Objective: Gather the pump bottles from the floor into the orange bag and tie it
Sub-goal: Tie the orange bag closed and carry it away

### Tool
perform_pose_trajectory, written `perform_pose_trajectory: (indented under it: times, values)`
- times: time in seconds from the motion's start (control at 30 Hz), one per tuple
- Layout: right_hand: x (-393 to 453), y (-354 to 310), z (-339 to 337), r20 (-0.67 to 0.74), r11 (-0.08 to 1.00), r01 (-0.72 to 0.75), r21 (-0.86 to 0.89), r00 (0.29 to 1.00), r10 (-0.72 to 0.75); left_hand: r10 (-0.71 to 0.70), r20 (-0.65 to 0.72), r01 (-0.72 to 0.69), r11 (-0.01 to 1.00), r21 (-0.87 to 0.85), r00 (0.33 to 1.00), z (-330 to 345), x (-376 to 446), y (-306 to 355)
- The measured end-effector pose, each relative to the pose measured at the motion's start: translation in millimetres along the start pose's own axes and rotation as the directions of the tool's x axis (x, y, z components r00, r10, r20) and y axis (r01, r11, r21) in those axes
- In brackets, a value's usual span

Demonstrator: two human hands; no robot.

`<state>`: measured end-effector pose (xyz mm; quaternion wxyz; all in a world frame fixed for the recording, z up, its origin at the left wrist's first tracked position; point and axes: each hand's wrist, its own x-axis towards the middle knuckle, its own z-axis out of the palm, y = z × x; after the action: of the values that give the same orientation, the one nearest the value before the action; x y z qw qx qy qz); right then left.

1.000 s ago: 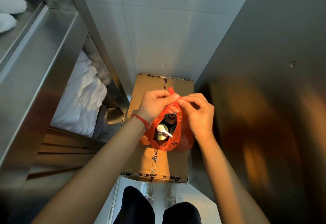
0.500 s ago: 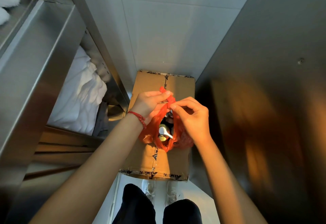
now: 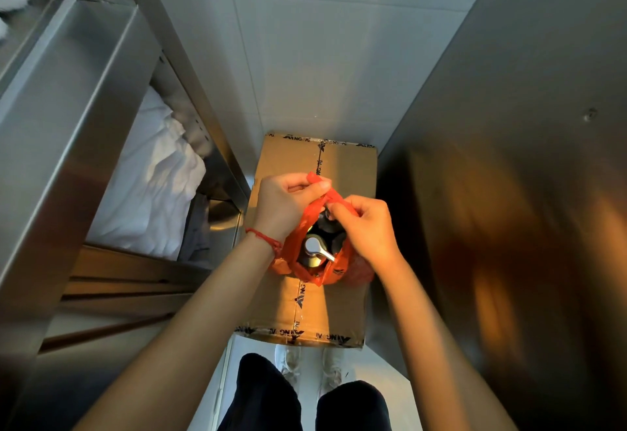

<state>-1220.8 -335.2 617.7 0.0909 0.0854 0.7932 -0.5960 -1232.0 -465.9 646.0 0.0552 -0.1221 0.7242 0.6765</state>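
Two hands meet over the mouth of the orange bag, each closed on a bag handle. The left hand is curled into a loose fist, a twisted orange strip pinched between thumb and forefinger and poking out past the knuckles. The right hand is folded down, its fingertips nipping the other strip just beside the left thumb, so the two handles cross where the hands touch.

Below them the bag stands on a taped cardboard box, its mouth not yet closed. A pump bottle with a silvery pump head shows inside, and darker bottle tops sit beyond it; how many there are I cannot tell. No bottle is visible on the floor, so the gathering looks done and the knot is the step in hand.

To tie it well, I judge the handles should be pulled snug against the pump heads before one is tucked under the other, with tension kept even so the thin plastic does not tear.

Room is tight. A steel shelf unit stands close on the left, a steel panel close on the right, and the tiled wall ahead. Elbows have free space only backward and upward.
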Motion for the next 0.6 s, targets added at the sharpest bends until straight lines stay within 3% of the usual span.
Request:
perform_pose_trajectory:
  times: [0.13,0.3,0.37,0.53,0.6]
  values:
    - [-2.8,-0.9,5.5,-0.056,0.980,-0.101,0.173,0.992,0.112,-0.063,-0.097,0.051,0.991,-0.122,0.993,11.5,-8.3,-6.5]
    - [-7.3,-1.9,5.1,0.038,0.786,-0.248,0.566,0.960,0.276,-0.181,-0.179,0.140,0.966,-0.218,0.967,20.8,-13.7,-11.6]
    - [-9.2,-3.6,5.7,0.058,0.739,-0.272,0.616,0.951,0.303,-0.214,-0.180,0.167,0.955,-0.244,0.960,22.0,-14.2,-11.0]
    - [-10.8,-7.1,12.1,-0.082,0.735,-0.212,0.645,0.936,0.342,-0.245,-0.232,0.188,0.952,-0.242,0.941,25.6,-18.2,-14.4]
    - [-9.8,-6.7,13.2,-0.132,0.674,-0.196,0.713,0.906,0.403,-0.283,-0.304,0.205,0.943,-0.264,0.910,23.6,-17.8,-19.3]
